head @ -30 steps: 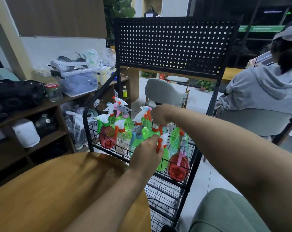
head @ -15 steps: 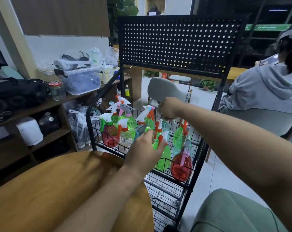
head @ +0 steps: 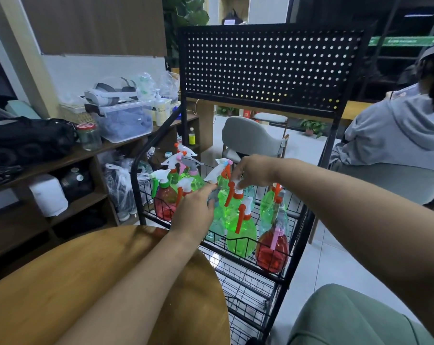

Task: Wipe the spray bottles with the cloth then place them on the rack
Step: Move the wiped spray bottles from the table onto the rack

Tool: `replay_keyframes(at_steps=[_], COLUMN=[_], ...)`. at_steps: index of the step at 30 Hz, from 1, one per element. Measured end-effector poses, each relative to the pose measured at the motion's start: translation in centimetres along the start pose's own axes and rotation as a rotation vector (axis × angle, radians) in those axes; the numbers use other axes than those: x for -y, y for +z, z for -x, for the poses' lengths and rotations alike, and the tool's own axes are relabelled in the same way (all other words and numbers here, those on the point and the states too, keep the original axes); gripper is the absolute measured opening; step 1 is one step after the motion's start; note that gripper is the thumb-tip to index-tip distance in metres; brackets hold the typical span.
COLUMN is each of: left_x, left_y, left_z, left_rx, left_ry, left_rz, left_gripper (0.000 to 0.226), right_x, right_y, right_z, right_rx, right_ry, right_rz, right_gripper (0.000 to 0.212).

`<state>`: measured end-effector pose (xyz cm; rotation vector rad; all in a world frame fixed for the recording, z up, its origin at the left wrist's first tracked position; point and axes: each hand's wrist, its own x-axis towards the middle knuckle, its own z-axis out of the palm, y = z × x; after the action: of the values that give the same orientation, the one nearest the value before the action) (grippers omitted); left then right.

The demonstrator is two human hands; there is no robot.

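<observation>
Placing step: both hands work among the spray bottles [head: 196, 183] crowded in the top wire basket [head: 273, 256] of the black rack [head: 270, 70].
The right hand [head: 250, 170] curls its fingertips down onto the white sprayer head of a green spray bottle [head: 232, 206] near the basket's middle, pinching it; the left hand [head: 194, 211] reaches in past the edge of the round wooden worktop [head: 86, 282], its fingers hidden behind its own back, so I cannot tell whether it grips anything; no cloth shows; this bottle is probably being seated, so the next move calls for releasing it upright without toppling its neighbours.
</observation>
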<state>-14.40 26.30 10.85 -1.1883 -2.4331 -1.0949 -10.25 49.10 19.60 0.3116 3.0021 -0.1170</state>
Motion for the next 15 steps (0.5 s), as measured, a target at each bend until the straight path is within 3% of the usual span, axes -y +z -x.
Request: replay_keyframes(at_steps=[8,10,12,15], left_x=[-0.1,-0.3,-0.4,-0.4], left_y=[-0.4,-0.9,-1.4,-1.9], left_z=[-0.3,-1.2,-3.0,-6.9], left_rx=[0.031,0.018,-0.001,0.115], left_ry=[0.015,0.021,0.028,0.019], left_rz=[0.019,0.028,0.055,0.014], left_gripper=[0.036,0.036,0.032,0.026], right_x=[-0.7,-1.1,-2.1,-3.0], right_y=[-0.7,-1.9,-2.9,-3.1], right_z=[0.6,1.0,1.2,0.8], right_rx=[0.047,-0.034,-0.158,-0.104], right_ry=[-0.036,-0.028,0.032,0.069], right_rz=[-0.075,-0.09,-0.025,0.198], right_gripper=[0.046,0.047,0.045,0.063])
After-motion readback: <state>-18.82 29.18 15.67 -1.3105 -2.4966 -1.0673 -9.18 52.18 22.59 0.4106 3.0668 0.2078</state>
